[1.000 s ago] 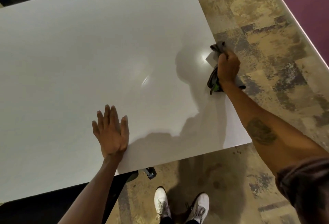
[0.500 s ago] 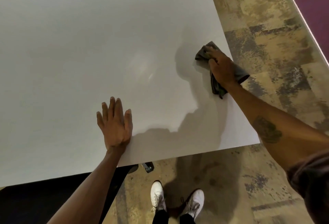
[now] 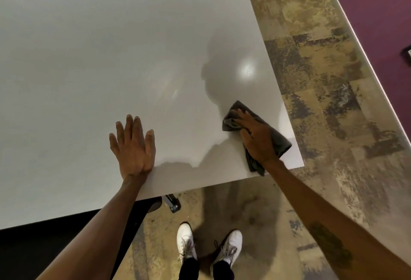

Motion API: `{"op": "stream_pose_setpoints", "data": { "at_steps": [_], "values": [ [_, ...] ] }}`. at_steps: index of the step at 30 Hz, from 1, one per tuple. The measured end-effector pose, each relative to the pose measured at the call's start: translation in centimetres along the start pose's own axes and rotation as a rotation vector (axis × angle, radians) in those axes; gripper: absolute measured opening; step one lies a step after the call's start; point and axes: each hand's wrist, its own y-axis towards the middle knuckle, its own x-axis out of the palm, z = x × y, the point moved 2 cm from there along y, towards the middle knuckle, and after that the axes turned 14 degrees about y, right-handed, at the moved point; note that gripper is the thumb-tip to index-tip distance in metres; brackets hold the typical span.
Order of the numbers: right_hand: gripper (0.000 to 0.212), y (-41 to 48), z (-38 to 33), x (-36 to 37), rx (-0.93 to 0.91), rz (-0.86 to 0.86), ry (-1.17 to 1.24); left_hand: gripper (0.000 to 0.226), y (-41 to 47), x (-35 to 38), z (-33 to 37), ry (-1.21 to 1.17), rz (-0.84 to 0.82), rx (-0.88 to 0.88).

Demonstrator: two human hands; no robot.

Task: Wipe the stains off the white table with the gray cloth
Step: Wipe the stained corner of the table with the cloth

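The white table (image 3: 93, 57) fills the upper left of the head view; no stain shows on it, only glare spots and shadows. The gray cloth (image 3: 280, 140) lies crumpled near the table's near right corner. My right hand (image 3: 258, 139) presses flat on top of it, fingers spread over the cloth, which sticks out at both ends. My left hand (image 3: 133, 146) rests palm down on the bare tabletop near the front edge, fingers apart, holding nothing.
Mottled brown floor (image 3: 322, 79) lies to the right and in front of the table. A purple wall (image 3: 378, 1) runs along the far right. My white shoes (image 3: 209, 244) stand below the front edge, next to a table caster (image 3: 172, 205).
My right hand has drawn the cloth along the right edge toward me, from mid-edge down to the near right corner, going from gripping it to pressing it flat. My left hand has stayed put.
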Motion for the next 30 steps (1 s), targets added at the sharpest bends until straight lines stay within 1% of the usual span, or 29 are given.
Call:
{"op": "stream_pose_setpoints", "data": {
  "at_steps": [5, 7, 9, 11, 15, 18, 21, 24, 27, 30],
  "values": [
    [0.049, -3.0, -2.1, 5.5, 0.273, 0.527, 0.006, 0.065, -0.4, -0.4, 0.3, -0.010, -0.004, 0.009],
    [0.048, -2.1, -3.1, 7.7, 0.374, 0.688, 0.006, 0.065, -0.5, -0.4, 0.3, -0.030, -0.001, 0.007],
    [0.046, 0.0, -3.7, 9.0, 0.431, 0.796, 0.019, 0.064, -0.3, -0.4, 0.3, -0.045, 0.005, 0.008],
    [0.047, 2.8, -4.0, 9.4, 0.455, 0.856, 0.043, 0.063, -0.1, -0.3, 0.3, -0.053, 0.014, 0.013],
    [0.049, 9.3, -4.2, 8.7, 0.399, 0.908, 0.061, 0.056, -0.2, -0.2, 0.4, 0.063, 0.120, 0.076],
    [0.049, 13.9, -3.8, 7.9, 0.399, 0.894, 0.048, 0.055, -0.1, -0.3, 0.2, 0.089, 0.124, 0.079],
    [0.049, 17.7, -3.7, 7.4, 0.344, 0.802, 0.031, 0.054, 0.3, -0.5, 0.0, 0.098, 0.111, 0.074],
    [0.049, 20.2, -3.7, 7.4, 0.227, 0.588, 0.005, 0.052, 0.6, -0.4, 0.0, 0.056, 0.109, 0.062],
    [0.050, 21.1, -3.8, 7.7, 0.108, 0.337, -0.010, 0.047, 0.5, -0.3, -0.1, 0.031, 0.164, 0.057],
    [0.048, 20.5, -4.2, 8.0, 0.065, 0.119, 0.016, 0.047, 0.3, -0.2, -0.2, 0.003, 0.197, 0.068]
  ]
}}
